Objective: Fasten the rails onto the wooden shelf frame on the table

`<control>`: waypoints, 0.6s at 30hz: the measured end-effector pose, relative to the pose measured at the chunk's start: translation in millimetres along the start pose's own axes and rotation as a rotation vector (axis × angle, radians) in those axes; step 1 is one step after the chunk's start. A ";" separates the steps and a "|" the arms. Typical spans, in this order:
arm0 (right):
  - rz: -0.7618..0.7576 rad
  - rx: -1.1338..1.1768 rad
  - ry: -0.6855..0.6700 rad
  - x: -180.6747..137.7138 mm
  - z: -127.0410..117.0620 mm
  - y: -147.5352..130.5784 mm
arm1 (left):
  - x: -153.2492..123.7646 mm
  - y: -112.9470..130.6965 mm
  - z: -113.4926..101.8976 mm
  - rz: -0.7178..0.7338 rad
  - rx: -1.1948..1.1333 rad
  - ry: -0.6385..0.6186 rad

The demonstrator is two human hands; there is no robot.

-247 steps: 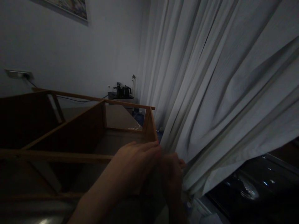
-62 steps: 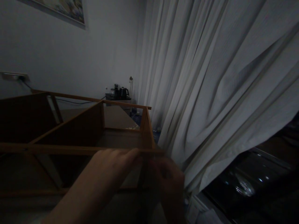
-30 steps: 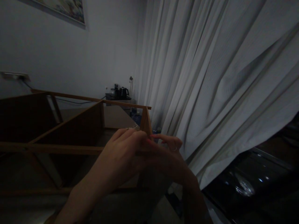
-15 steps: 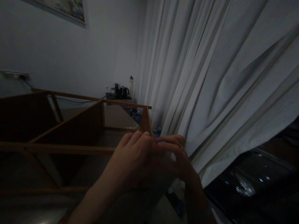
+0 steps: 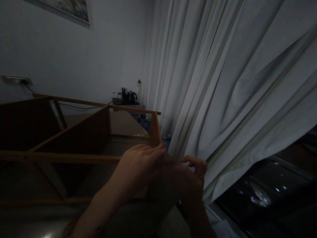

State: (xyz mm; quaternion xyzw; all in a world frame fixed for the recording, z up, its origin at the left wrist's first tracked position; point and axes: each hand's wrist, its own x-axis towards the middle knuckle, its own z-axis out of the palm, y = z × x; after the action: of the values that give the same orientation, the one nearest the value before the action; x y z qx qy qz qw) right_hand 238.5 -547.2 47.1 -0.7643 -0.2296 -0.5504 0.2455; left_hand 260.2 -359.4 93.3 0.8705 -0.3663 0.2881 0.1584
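Note:
A brown wooden shelf frame (image 5: 92, 159) lies on its side, with rails and dark panels dividing it into compartments. My left hand (image 5: 138, 162) is laid over its near right corner, fingers together and curved down around the wood. Just right of that corner is my right hand (image 5: 192, 177), apart from the left one. It is blurred by motion, with its fingers bent inward and a ring on one of them. Whatever lies between those fingers is too dark and smeared to make out. The underside of the corner is hidden behind my hands.
A long white curtain (image 5: 198, 82) hangs close along the right. Beneath it is a dark glossy surface (image 5: 272, 188). Against the far wall, a small stand (image 5: 126, 103) holds a black kettle (image 5: 131, 96). A cable (image 5: 81, 107) runs behind the frame.
My right hand has moved right and slightly down, away from my left hand. The left fingers have flattened a little over the corner. The wooden frame stays in place.

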 end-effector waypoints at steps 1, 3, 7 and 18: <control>0.036 -0.011 -0.013 -2.8 0.0 -2.7 | 0.1 0.2 -1.0 -0.014 -0.004 -0.018; 0.103 0.003 -0.068 -7.2 1.1 -6.6 | 0.1 0.7 -3.5 -0.047 -0.018 -0.067; 0.219 0.071 -0.090 -13.7 8.7 -12.1 | -2.3 1.9 -8.8 -0.090 -0.075 -0.135; 0.599 0.464 -0.130 -35.1 29.0 -31.2 | -5.8 3.8 -22.1 -0.097 -0.206 -0.208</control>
State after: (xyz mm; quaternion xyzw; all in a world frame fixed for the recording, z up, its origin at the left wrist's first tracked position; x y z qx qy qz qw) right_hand 230.1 -507.7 9.5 -0.7549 -0.1298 -0.3382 0.5467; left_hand 245.6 -348.0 107.3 0.8914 -0.3657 0.1492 0.2221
